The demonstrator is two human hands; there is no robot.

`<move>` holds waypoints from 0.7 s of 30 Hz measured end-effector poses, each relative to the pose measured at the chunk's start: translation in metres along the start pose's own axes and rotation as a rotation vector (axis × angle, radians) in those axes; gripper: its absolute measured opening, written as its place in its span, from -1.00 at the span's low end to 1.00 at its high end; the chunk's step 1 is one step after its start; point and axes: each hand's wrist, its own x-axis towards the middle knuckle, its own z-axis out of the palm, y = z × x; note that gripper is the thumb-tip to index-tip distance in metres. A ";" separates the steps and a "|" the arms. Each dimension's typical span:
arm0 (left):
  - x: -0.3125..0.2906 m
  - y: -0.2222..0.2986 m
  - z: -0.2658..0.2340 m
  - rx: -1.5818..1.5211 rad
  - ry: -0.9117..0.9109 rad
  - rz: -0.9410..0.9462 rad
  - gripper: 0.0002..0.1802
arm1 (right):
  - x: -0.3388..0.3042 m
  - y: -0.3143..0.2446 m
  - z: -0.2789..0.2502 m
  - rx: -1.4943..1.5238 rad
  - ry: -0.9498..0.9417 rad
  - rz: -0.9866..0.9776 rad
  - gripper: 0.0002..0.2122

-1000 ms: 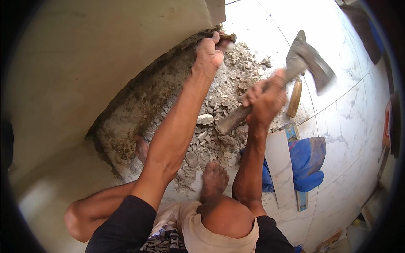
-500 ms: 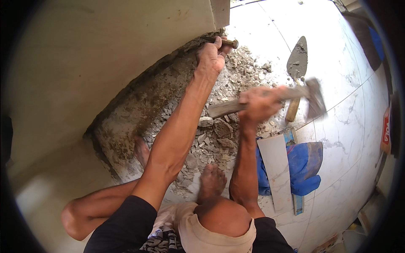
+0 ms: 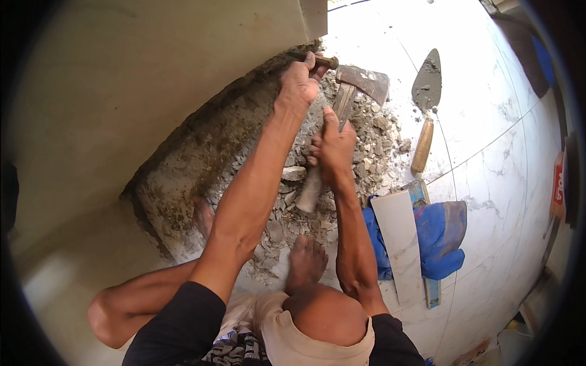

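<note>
My left hand [image 3: 300,82] is closed around a metal chisel [image 3: 326,61] at the foot of the wall, its rusty struck end pointing right. The chisel's tip is hidden by the hand and the wall edge. My right hand [image 3: 335,143] grips the wooden handle of a hatchet [image 3: 364,81]. The blunt back of the hatchet head is at the chisel's end, touching or almost touching it. Broken mortar rubble [image 3: 366,146] lies beneath and around both hands, over a rough, dug-out strip [image 3: 189,158] along the wall.
A mortar-smeared trowel [image 3: 427,85] with a wooden handle lies on the white tiles [image 3: 488,177] to the right. Nearer me, a cut tile strip [image 3: 398,244] rests on a blue cloth [image 3: 442,244] and a light-blue metal bar [image 3: 433,293]. The wall [image 3: 183,73] bounds the left side.
My right hand has swung the hatchet leftward, bringing its head from near the trowel to the chisel's end. My left hand stays on the chisel at the wall.
</note>
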 end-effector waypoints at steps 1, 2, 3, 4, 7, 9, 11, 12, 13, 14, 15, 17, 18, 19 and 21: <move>0.003 0.006 -0.001 0.011 0.002 0.016 -0.71 | -0.008 -0.017 -0.001 0.051 -0.026 0.098 -0.68; 0.009 0.007 -0.001 -0.060 0.036 0.009 -0.72 | -0.011 -0.022 -0.004 0.107 0.017 -0.057 -0.67; 0.010 0.006 -0.003 -0.058 0.014 0.006 -0.72 | -0.016 -0.024 -0.010 0.162 0.073 -0.209 -0.66; 0.012 0.007 -0.005 -0.056 -0.005 0.006 -0.73 | -0.022 -0.028 -0.013 0.216 0.126 -0.358 -0.64; 0.011 0.003 -0.001 -0.053 -0.020 0.012 -0.74 | -0.017 -0.040 -0.017 0.356 0.282 -0.439 -0.65; 0.007 -0.003 0.006 -0.045 -0.020 0.023 -0.75 | 0.018 0.018 -0.022 -0.050 0.163 -0.559 -0.69; 0.010 0.003 0.002 -0.034 -0.020 0.005 -0.72 | 0.010 0.008 -0.005 -0.107 0.074 -0.327 -0.68; 0.010 0.002 -0.002 -0.030 -0.014 -0.017 -0.70 | 0.006 0.002 0.003 -0.146 0.029 -0.214 -0.67; 0.008 0.007 0.000 -0.048 0.001 -0.001 -0.70 | -0.003 -0.020 0.000 -0.118 -0.010 -0.117 -0.64; 0.006 0.011 0.002 -0.067 0.015 0.015 -0.69 | -0.007 -0.032 0.000 -0.024 0.028 -0.191 -0.63; 0.002 0.008 0.005 -0.091 0.029 0.008 -0.68 | -0.014 -0.042 -0.004 0.059 0.087 -0.262 -0.61; 0.002 0.008 0.007 -0.089 0.002 0.019 -0.68 | -0.025 -0.067 -0.012 0.302 0.164 -0.450 -0.59; 0.001 0.005 0.009 -0.085 -0.014 0.016 -0.68 | -0.021 -0.064 -0.010 0.374 0.224 -0.509 -0.60; 0.002 0.002 0.012 -0.087 -0.002 0.015 -0.68 | -0.011 -0.054 -0.007 0.447 0.281 -0.566 -0.61; 0.003 -0.002 0.009 -0.081 0.030 0.018 -0.70 | 0.008 -0.014 0.000 0.032 0.099 -0.323 -0.65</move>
